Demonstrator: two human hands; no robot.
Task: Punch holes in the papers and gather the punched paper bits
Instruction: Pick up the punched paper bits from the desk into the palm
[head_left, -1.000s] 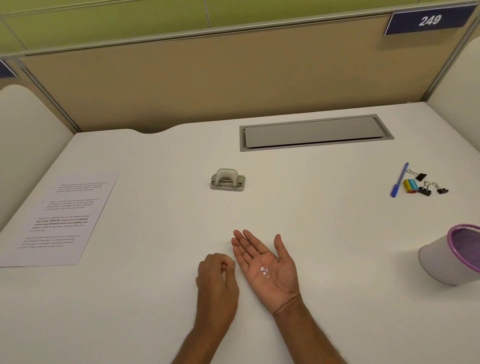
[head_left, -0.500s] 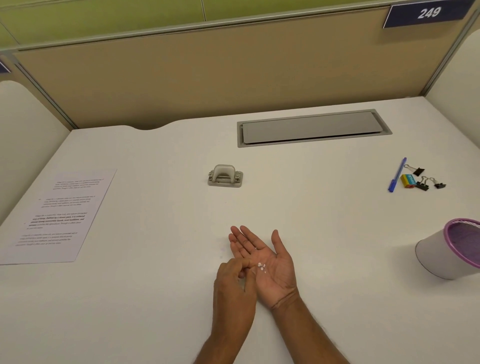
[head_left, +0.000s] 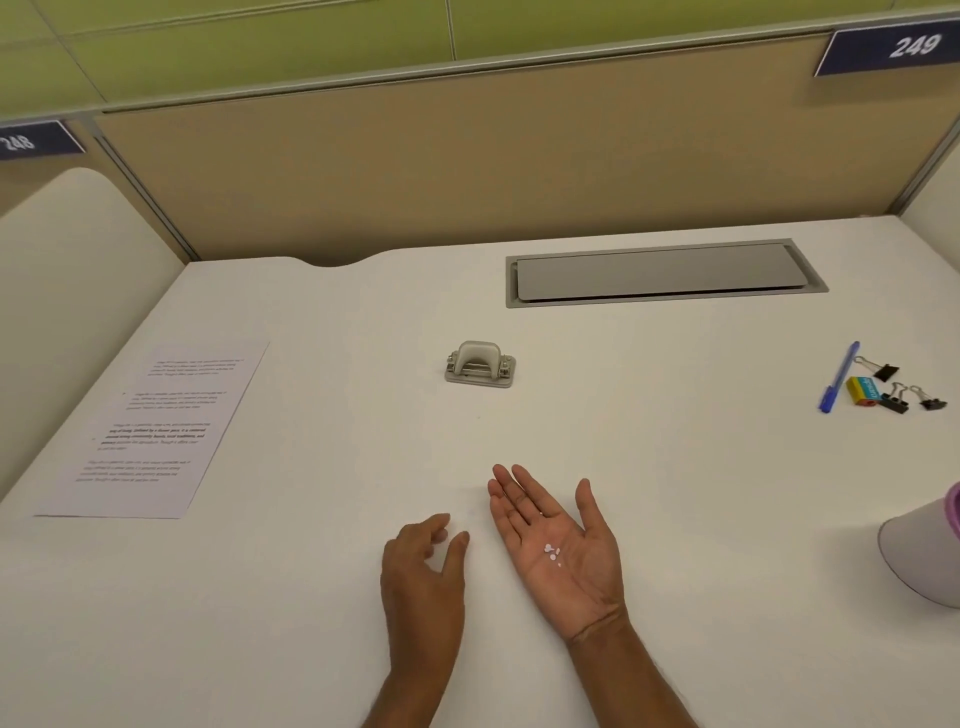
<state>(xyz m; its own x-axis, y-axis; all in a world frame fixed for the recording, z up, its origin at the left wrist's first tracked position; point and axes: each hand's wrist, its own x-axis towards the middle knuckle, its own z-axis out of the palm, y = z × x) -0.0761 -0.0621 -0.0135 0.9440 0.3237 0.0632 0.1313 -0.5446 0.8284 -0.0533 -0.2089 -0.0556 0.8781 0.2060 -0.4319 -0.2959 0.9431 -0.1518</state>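
I see the right hand (head_left: 558, 551) lying palm up, low and just right of centre in the frame, fingers spread flat and gripping nothing; a small cluster of white punched paper bits (head_left: 551, 553) rests loose in the hollow of the palm. The left hand (head_left: 423, 566) sits just beside it, lower centre, palm down over the white desk (head_left: 649, 467), with fingers loosely curled and thumb held apart from them, so it is partly open and I can make out nothing pinched between them. The grey hole punch (head_left: 480, 365) stands alone on the desk above the hands, near the middle of the frame and well apart from both. The printed papers (head_left: 156, 431) lie flat at the left of the frame, well away from the punch. At the right edge I see part of a white cup with a purple rim (head_left: 922, 558), tipped on its side. In the upper right sit a blue pen (head_left: 838, 377), a yellow eraser (head_left: 862, 391) and three black binder clips (head_left: 894, 403), close together. A grey cable hatch (head_left: 660, 273) is set into the desk at upper centre-right.
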